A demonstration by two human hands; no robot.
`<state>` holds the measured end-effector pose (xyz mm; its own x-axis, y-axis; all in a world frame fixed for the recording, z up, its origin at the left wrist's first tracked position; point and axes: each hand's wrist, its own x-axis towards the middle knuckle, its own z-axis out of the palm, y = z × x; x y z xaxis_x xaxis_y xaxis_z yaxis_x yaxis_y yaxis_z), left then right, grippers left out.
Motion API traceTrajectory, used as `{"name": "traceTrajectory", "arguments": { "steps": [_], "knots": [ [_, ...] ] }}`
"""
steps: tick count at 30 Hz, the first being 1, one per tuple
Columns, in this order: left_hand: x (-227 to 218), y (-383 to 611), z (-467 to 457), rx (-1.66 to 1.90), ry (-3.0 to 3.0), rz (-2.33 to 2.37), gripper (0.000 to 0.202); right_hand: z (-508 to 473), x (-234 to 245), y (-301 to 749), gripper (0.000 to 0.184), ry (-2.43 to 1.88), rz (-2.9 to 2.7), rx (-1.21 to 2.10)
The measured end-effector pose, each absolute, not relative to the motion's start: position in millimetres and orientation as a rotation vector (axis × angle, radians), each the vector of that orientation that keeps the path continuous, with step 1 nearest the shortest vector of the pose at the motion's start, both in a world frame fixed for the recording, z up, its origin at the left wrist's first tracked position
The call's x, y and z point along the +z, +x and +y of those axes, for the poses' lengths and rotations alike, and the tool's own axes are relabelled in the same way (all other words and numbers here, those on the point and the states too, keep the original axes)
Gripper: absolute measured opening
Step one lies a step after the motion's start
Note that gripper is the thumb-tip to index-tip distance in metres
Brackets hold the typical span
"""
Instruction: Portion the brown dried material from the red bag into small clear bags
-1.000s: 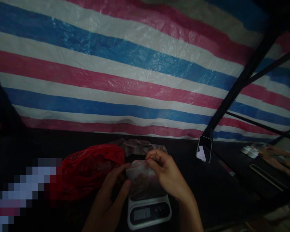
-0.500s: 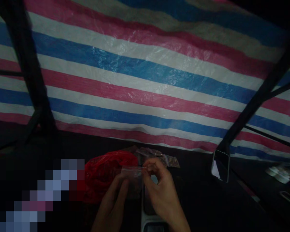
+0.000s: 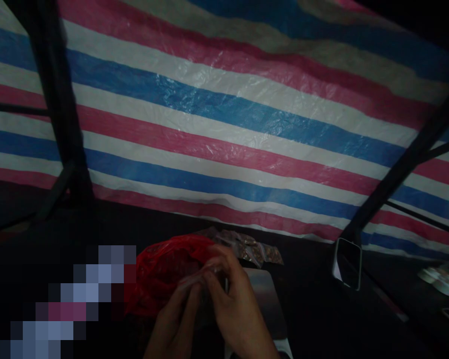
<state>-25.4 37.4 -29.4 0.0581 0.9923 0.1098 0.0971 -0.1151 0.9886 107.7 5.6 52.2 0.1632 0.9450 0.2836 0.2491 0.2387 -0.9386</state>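
The scene is dim. My left hand [image 3: 175,324] and my right hand [image 3: 232,309] meet at the bottom centre, fingertips together on the top edge of a small clear zip bag [image 3: 198,276]. The bag's contents are hidden behind my fingers. A grey kitchen scale [image 3: 265,299] sits just right of my right hand, its platform bare. A crumpled red plastic bag [image 3: 164,274] lies left of and behind my hands. Several small filled clear bags [image 3: 252,249] lie behind the scale.
A phone [image 3: 347,263] stands propped against a dark slanted pole [image 3: 396,179] at the right. A red, white and blue striped tarp [image 3: 224,124] forms the back wall. Another dark pole [image 3: 58,109] stands at the left. Small white objects [image 3: 436,279] lie at the far right.
The view has tilted up and shifted, so the scale's display has left the frame. The small bag has come off the scale platform and moved left, with both hands closing together on its top.
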Motion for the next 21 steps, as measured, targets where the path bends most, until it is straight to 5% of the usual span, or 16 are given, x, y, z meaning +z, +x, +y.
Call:
{"name": "traceTrajectory", "arguments": {
  "steps": [15,21],
  "knots": [
    [8.7,-30.4,29.2,1.213,1.366,1.039,0.044,-2.2,50.0,105.2,0.038,-1.211,-1.3,0.754],
    [13.2,-39.1,37.0,1.289,1.273,1.034,0.041,2.6,53.6,99.5,0.026,-1.176,-1.317,0.743]
  ]
}}
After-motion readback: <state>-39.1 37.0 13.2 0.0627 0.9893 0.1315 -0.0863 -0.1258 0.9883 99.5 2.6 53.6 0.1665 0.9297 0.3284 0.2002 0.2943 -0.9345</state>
